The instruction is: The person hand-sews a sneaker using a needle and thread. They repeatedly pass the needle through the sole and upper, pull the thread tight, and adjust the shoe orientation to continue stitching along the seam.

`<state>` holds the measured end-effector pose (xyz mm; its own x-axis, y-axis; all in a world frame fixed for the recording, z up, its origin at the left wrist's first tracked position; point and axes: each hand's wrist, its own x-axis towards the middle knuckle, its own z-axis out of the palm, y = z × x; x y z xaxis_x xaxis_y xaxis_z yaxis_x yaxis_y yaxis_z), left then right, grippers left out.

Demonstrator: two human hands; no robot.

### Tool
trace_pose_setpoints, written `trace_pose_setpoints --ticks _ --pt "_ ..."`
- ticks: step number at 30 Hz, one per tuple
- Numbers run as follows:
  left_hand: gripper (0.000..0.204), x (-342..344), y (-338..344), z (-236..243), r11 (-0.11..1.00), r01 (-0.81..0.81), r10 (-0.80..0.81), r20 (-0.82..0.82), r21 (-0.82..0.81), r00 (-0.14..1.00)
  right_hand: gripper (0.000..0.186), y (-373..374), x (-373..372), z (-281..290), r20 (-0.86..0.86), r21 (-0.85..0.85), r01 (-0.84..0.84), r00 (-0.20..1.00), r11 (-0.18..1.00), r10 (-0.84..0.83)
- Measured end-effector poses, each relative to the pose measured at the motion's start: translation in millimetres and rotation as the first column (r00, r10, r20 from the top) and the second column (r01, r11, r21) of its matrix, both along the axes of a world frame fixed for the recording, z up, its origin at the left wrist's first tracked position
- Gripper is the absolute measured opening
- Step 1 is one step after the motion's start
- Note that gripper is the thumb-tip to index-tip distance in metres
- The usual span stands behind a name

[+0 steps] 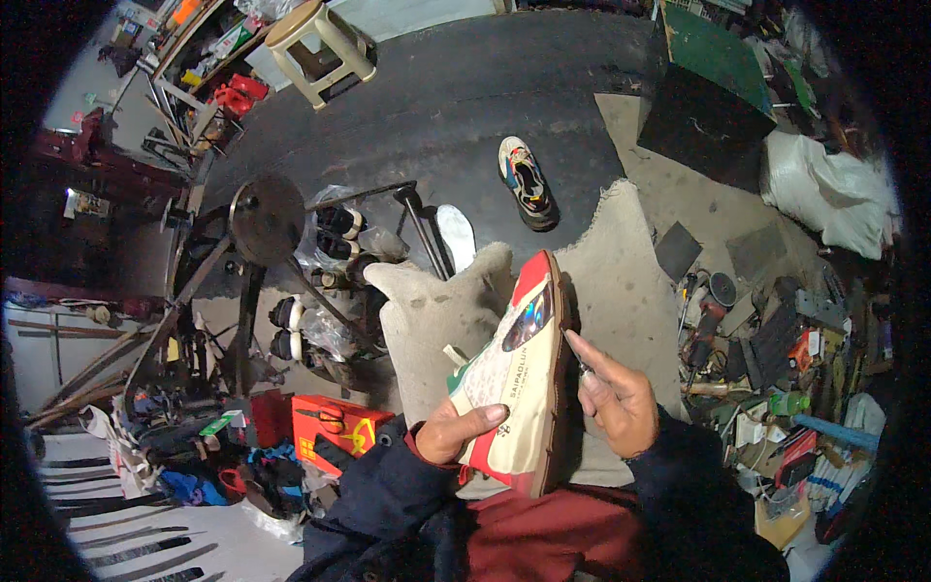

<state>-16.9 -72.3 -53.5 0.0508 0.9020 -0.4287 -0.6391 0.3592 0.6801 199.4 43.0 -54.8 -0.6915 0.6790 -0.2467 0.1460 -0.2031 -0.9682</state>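
My left hand grips a cream sneaker with red, green and iridescent panels, held on its side, toe pointing away from me, over a pale, stained cloth on my lap. My right hand is at the brown sole's outer edge, index finger extended to it and the others curled around something small that I cannot make out. Beyond, a multicoloured sneaker lies on the dark floor, and a white insole lies left of it.
A metal machine and bagged shoes stand at the left, above a red box. A plastic stool is at the back. A green-topped box, white sack and scattered tools line the right.
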Motion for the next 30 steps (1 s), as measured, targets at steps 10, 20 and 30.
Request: trace_pose_setpoints --ticks 10,20,30 --pt "0.078 2 5 1 0.996 0.057 -0.054 0.04 -0.072 0.998 0.049 -8 -3 -2 0.099 0.042 0.042 0.994 0.998 -0.046" --pt "0.083 0 10 -6 0.997 0.066 -0.068 0.084 0.033 0.994 0.049 -7 -7 -10 0.138 0.007 0.072 0.988 0.997 -0.072" --pt "0.081 4 25 -15 0.994 0.092 -0.097 0.084 0.054 0.992 0.049 3 -9 2 0.057 -0.231 0.109 0.994 0.967 -0.098"
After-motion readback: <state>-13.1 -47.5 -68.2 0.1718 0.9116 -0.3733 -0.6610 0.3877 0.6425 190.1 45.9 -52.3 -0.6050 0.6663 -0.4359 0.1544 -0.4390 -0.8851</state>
